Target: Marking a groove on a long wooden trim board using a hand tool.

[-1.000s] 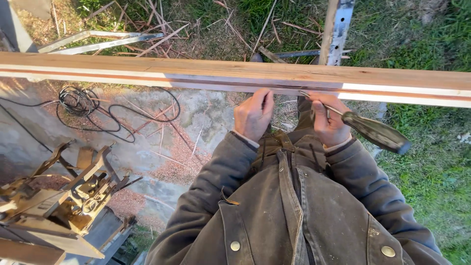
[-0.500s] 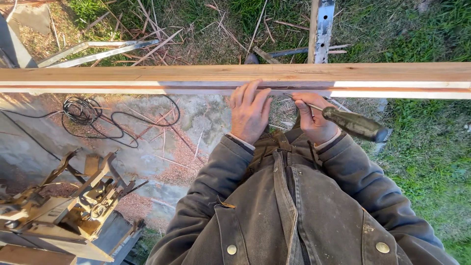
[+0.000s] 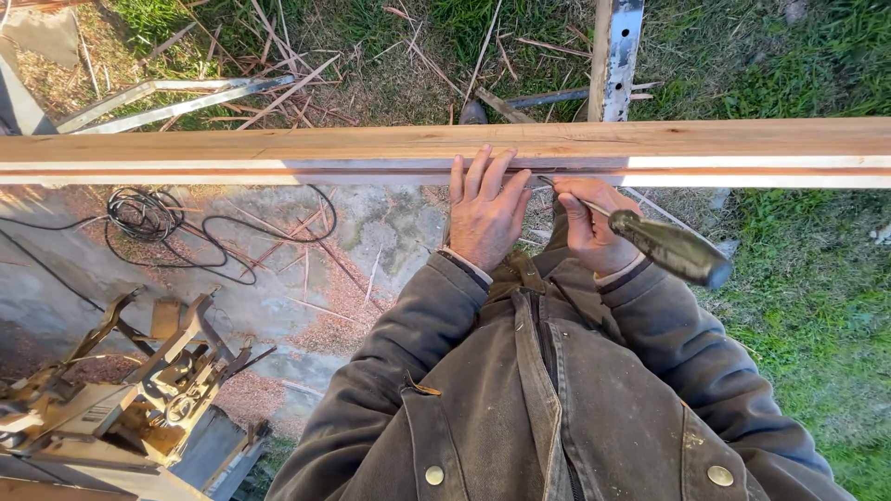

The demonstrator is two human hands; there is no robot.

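Observation:
A long wooden beam (image 3: 278,153) with a routed groove along its near edge runs across the view at chest height. My left hand (image 3: 483,209) lies flat against that near edge, fingers spread and pointing up onto the wood. My right hand (image 3: 589,227) grips a chisel (image 3: 664,246) with a dark handle; its thin metal blade points left into the groove, just right of my left fingertips. Below the hands my brown work jacket fills the lower middle.
A metal post (image 3: 617,56) stands behind the beam on grass. Coiled black cable (image 3: 148,213) lies on the concrete slab at left. A dusty woodworking machine (image 3: 111,399) sits at bottom left. Metal bars (image 3: 167,97) and wood scraps litter the ground beyond.
My left hand opened from a loose fist and slid up so its fingers rest on the beam. The right hand and chisel stayed at the groove, shifting only slightly.

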